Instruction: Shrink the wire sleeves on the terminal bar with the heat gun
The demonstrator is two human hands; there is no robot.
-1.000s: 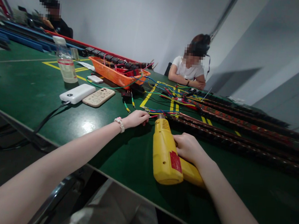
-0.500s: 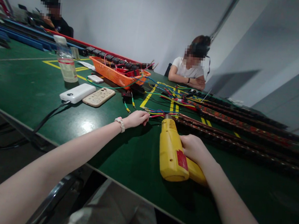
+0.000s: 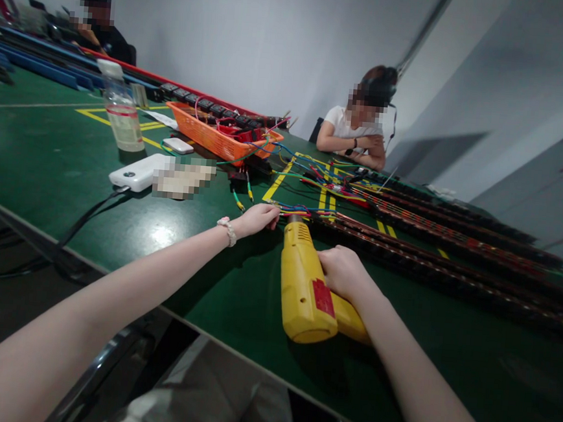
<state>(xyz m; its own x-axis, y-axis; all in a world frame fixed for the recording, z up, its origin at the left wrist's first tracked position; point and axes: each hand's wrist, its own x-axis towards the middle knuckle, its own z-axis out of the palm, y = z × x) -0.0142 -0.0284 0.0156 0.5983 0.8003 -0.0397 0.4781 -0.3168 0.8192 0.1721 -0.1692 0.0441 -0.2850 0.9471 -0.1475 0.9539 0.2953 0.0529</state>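
My right hand is wrapped round the handle of a yellow heat gun. Its metal nozzle points away from me, at a bundle of coloured wires on the green table. My left hand, with a beaded bracelet at the wrist, is closed at the left end of these wires, close beside the nozzle. Its fingertips pinch a wire, probably the red one, though the gun partly hides it. From the wires a long dark rail with copper-coloured strips runs off to the right.
An orange basket of parts and wires stands beyond my left hand. A bottle, a white power bank and a blurred flat thing lie to the left. More rails lie right. Two people sit across the table.
My right hand has moved the heat gun left, bringing its nozzle nearer my left hand and over the wire it pinches. The left hand has barely moved.
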